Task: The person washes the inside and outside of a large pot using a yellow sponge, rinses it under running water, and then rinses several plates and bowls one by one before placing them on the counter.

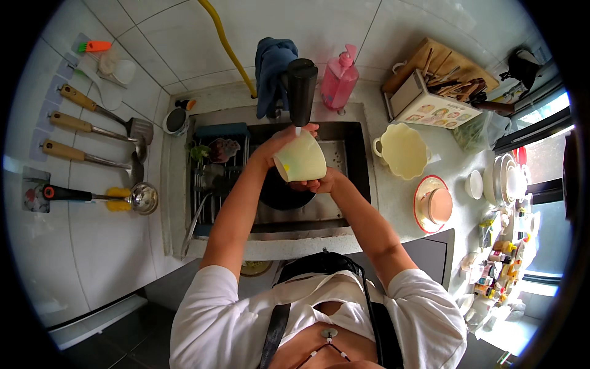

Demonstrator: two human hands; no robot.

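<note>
A pale yellow bowl (pixel 302 158) is held tilted over the sink (pixel 332 213), below the black tap (pixel 302 92). From its left and far side my left hand (pixel 278 144) grips it, fingers reaching round toward the tap. My right hand (pixel 321 182) closes on its near right side, with fingertips at the underside. A pale streak, apparently water, shows between the tap's mouth and the bowl. Under the bowl sits a round black pan (pixel 276 195), partly hidden by my left forearm and the bowl.
Left in the sink stands a dish rack (pixel 203 215). A blue cloth (pixel 273 74) and pink pump bottle (pixel 340 80) flank the tap. On the right counter are a scalloped yellow bowl (pixel 404 151), red-rimmed plate (pixel 420 215) and chopstick holder (pixel 433 107). Ladles and spatulas (pixel 92 128) hang left.
</note>
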